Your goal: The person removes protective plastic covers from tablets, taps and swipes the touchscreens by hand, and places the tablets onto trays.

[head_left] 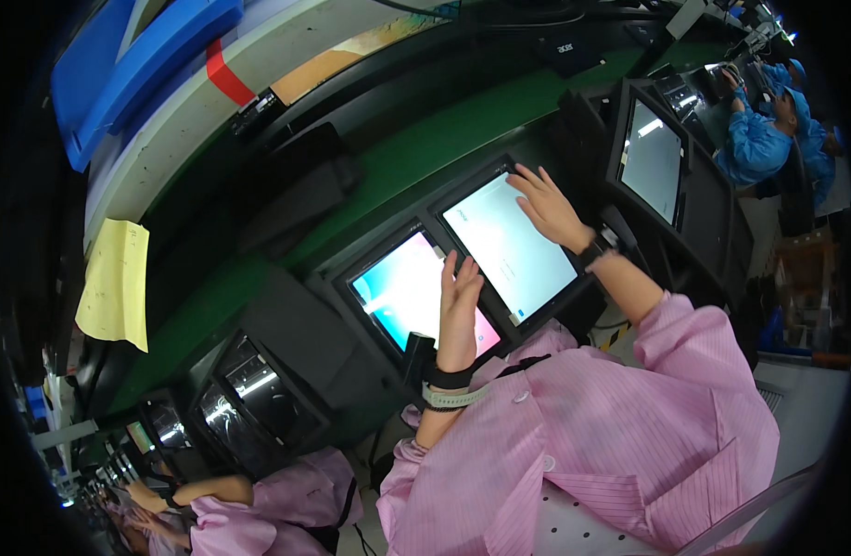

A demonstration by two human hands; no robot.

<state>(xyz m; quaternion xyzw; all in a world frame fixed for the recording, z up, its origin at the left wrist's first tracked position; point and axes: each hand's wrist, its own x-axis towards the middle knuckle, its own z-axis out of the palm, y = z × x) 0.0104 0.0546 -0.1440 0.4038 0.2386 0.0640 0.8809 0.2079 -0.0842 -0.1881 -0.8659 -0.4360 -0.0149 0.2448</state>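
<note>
Two tablets lie side by side in a dark tray point(347, 295) in front of me. The left tablet point(396, 289) has a lit blue, white and pink screen; the right tablet point(501, 246) shows a mostly white one. My left hand point(458, 315) is held upright over the right side of the left tablet, fingers stretched out, holding nothing. Over the top right corner of the right tablet, my right hand point(548, 206) has its fingers spread. Whether its fingertips touch the glass I cannot tell. Each wrist wears a black band, and the left one also a pale strap point(453, 398).
To the right, another tray holds a lit tablet point(653, 157). Further trays with dark tablets point(249, 380) line the green bench point(388, 181) at left. A yellow paper point(115, 283) hangs far left. Co-workers in pink point(259, 505) and blue point(759, 139) sit at both ends.
</note>
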